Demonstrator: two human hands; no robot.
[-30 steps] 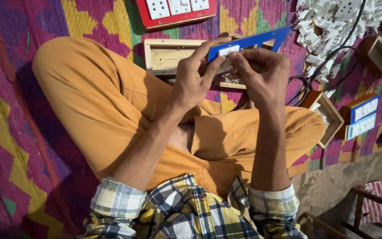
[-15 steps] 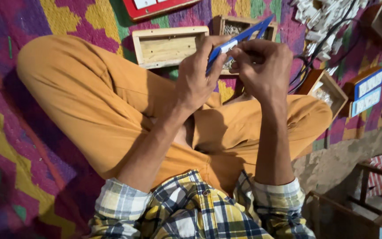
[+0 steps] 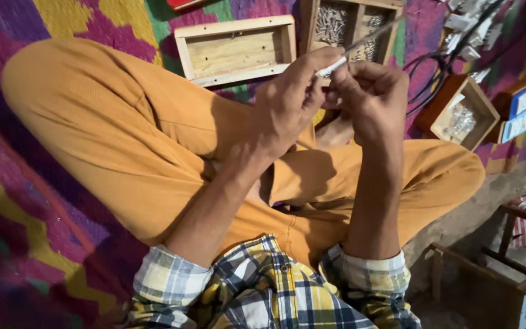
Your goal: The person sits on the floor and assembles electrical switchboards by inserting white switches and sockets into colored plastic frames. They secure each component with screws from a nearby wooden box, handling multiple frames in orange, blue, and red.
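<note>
Pinching 1 thin rod [image 3: 336, 64] — both hands' [image 3: 287, 103] grip.

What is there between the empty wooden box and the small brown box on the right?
In the head view, a divided wooden tray holding screws lies between the empty wooden box and the small brown box.

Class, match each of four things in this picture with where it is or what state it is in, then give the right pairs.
Things:
1. shallow wooden tray
2. divided wooden box
3. small brown box
4. thin white piece

Places or states:
A. pinched between the fingertips of the left hand and the right hand
B. on the mat beyond the left knee, nothing inside
C. beside the right knee, small pale parts inside
D. behind the hands, small metal parts in its compartments

Pairs: 1-B, 2-D, 3-C, 4-A
</note>
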